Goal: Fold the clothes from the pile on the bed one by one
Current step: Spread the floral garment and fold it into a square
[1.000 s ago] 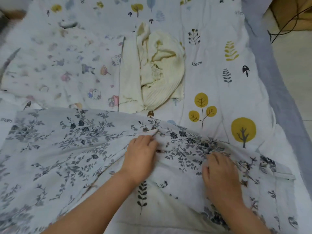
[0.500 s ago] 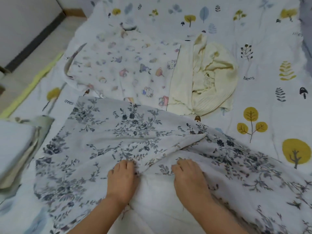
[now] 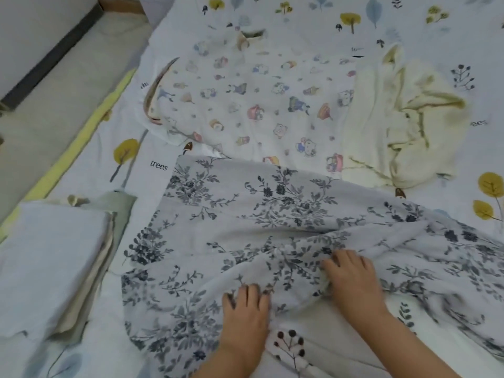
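A grey-blue floral garment [image 3: 245, 214] lies spread over the near part of the bed. Both my hands are at its near edge. My left hand [image 3: 246, 309] presses flat on the fabric with fingers spread. My right hand [image 3: 351, 279] grips a bunched fold of the same garment, its fingertips curled into the cloth. Wrinkles gather between the two hands. Beyond it lie a white cartoon-print garment [image 3: 259, 105] spread flat and a crumpled cream garment [image 3: 409, 126] to its right.
A stack of folded clothes [image 3: 54, 255] sits at the left on the tree-print bed sheet [image 3: 354, 17]. The bed's yellow-green edge [image 3: 81, 137] and the grey floor [image 3: 54, 77] run along the far left.
The view has swung left, bringing the folded stack and floor into sight. Both hands slid left along the floral garment's near edge, dragging and bunching the fabric.
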Available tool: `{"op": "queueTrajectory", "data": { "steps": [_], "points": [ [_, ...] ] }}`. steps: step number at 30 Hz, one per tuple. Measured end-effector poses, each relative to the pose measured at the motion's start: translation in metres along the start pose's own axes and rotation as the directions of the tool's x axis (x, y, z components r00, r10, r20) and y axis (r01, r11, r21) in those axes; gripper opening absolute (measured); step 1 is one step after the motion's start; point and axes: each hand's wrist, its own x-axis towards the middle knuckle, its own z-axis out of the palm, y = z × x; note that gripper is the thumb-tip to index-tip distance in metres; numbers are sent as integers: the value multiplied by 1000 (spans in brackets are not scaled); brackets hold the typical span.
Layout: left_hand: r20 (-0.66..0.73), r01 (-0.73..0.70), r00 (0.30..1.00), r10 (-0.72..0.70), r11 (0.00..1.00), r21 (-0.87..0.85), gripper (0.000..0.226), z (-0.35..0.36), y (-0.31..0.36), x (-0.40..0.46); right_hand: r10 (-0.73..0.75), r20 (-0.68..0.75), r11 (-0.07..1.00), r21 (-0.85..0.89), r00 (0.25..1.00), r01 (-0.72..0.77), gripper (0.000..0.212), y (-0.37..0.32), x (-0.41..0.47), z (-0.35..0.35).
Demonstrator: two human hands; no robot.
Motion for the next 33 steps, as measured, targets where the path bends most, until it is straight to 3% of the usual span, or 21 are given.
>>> {"op": "queueTrajectory", "data": {
  "steps": [3, 7, 9, 11, 14, 16, 18, 20, 22, 24, 28, 30, 33],
  "points": [
    [60, -52, 997, 51, 999, 11, 41, -18, -21, 0, 32, 16, 999, 11, 999, -32, 42, -3, 4, -7],
    [17, -84, 996, 93, 954, -288, 28, -64, -70, 2, 123, 112, 990, 58, 986, -130, 17, -3, 15, -19],
    [25, -70, 996, 83, 945, -319, 17, -97, -101, 7, 126, 145, 983, 114, 981, -143, 10, -4, 25, -26],
    [87, -41, 994, 67, 961, -275, 19, -132, -129, 14, 152, 95, 966, 197, 984, -168, 13, -4, 39, -33],
    [186, -13, 982, 27, 997, -73, 11, -176, -167, 31, 207, 6, 938, 283, 978, -200, 19, -4, 65, -46],
    [172, 10, 985, -16, 999, 37, 10, -200, -184, 46, 222, -40, 933, 299, 974, -201, 21, -1, 84, -51],
    [50, 60, 997, -63, 996, 59, 5, -218, -195, 65, 247, -70, 923, 320, 967, -212, 24, 5, 104, -51],
    [-175, 86, 981, -84, 996, 6, 9, -223, -201, 87, 280, -117, 918, 323, 953, -230, 25, 12, 123, -48],
    [-411, 69, 906, -103, 993, -96, 14, -215, -202, 109, 335, -147, 916, 284, 931, -285, 19, 21, 139, -42],
    [-494, 91, 850, -182, 975, -202, 27, -197, -203, 127, 396, -94, 908, 188, 914, -374, 25, 28, 151, -34],
    [-238, 319, 874, -423, 871, -374, 42, -143, -217, 150, 447, 138, 887, 59, 884, -458, 41, 43, 155, -9],
    [-178, 365, 852, -492, 802, -472, 36, -124, -222, 156, 442, 138, 887, 77, 886, -455, 39, 51, 151, 1],
    [-194, 413, 790, -581, 739, -532, 35, -111, -222, 165, 421, 110, 897, 98, 900, -431, 34, 58, 153, 9]
  ]
}}
